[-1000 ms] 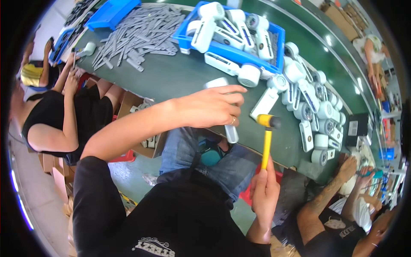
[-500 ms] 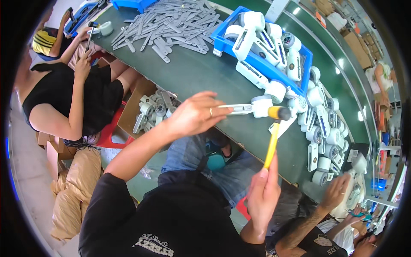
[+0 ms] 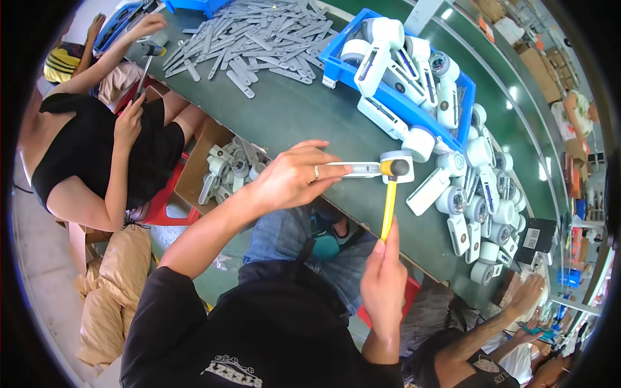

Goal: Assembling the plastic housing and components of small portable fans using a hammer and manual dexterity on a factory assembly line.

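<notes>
Above the near edge of the green table, my left hand grips the handle of a white device with a long slotted handle and a drum-shaped head. My right hand is closed around the yellow handle of a small mallet. The mallet's black and yellow head is over the device's drum head and hides part of it; whether they touch I cannot tell. Just right of it, a similar white device lies on the table.
A blue bin full of white devices stands ahead, with a pile of them on its right. Many flat grey strips cover the far left of the table. A carton of parts and a co-worker with a hammer are left.
My right hand has moved left with the mallet, bringing its head from beside the device's drum to over it. My left hand stays nearly in place. Co-workers' arms have shifted.
</notes>
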`<state>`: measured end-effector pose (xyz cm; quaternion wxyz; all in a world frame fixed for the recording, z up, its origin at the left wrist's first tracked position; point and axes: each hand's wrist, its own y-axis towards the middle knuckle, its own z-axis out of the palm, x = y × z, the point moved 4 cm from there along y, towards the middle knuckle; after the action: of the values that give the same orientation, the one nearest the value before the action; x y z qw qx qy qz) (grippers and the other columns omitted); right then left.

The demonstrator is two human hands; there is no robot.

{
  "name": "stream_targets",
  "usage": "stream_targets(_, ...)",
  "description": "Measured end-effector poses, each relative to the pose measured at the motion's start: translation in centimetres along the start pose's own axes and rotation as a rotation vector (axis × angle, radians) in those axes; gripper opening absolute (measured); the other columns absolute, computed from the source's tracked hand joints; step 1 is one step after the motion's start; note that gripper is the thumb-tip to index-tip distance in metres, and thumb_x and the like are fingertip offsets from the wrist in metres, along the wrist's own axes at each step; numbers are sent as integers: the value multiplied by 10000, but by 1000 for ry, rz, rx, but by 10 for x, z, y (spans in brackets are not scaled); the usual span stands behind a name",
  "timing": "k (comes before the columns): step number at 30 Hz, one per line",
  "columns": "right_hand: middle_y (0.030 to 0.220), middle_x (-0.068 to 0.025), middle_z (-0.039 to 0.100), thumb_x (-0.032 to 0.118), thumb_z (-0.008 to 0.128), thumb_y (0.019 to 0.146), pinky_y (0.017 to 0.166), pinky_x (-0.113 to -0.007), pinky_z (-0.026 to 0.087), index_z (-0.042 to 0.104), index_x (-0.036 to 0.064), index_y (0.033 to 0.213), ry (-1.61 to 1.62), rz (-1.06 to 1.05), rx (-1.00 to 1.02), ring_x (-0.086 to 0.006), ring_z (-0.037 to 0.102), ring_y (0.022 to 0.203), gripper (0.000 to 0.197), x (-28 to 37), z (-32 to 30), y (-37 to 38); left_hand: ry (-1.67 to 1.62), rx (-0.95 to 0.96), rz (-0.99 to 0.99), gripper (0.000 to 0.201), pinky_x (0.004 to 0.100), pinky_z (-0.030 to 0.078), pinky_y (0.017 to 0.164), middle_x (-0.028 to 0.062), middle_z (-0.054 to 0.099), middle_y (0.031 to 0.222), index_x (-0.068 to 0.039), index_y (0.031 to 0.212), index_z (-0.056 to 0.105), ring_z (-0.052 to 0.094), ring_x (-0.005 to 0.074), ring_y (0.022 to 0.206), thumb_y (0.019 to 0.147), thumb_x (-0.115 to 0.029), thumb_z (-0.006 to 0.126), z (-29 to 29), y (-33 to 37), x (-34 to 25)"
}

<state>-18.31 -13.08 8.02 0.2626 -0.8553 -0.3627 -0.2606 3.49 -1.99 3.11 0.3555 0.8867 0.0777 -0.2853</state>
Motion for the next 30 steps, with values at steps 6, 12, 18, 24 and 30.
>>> stream_targets(6,735,-143,607,133,451,1118,568,-337,480,358,-45,1615,217,-165,-177,-226,597,574,536,13,-31,-37,-19,38,-36,348,491,547,1070,90,790,1074,-91,1188,807,744,266,946,846,-33,833,2,-1,4)
stream_targets(12,707,-125,596,99,448,1099,549,-316,471,362,-136,1571,111,-102,-145,-196,584,550,534,11,-18,-29,-25,17,-64,359,480,545,1072,83,787,1096,-109,1198,808,735,275,997,846,-43,835,-1,-4,6)
stream_targets(18,780,-190,666,102,478,1087,565,-402,510,368,-62,1594,113,-200,-108,-325,657,586,545,15,-7,-29,-111,59,-410,874,443,508,1112,67,790,1117,-112,1597,412,668,331,1213,847,-88,859,2,-10,7)
stream_targets(24,1148,-299,711,127,496,1086,610,-477,552,350,-31,1603,5,-212,-1,-453,710,748,560,29,-12,-23,-185,120,-548,1226,454,452,1163,58,792,1145,-65,1704,-21,623,345,1313,858,-110,866,2,-15,12)
stream_targets(30,1140,-305,719,127,510,1079,653,-477,582,353,-23,1601,-88,-287,79,-456,730,794,566,35,-2,-20,-193,100,-560,1240,468,455,1149,98,782,1135,-40,1699,-24,625,369,1292,846,-114,873,2,-10,13)
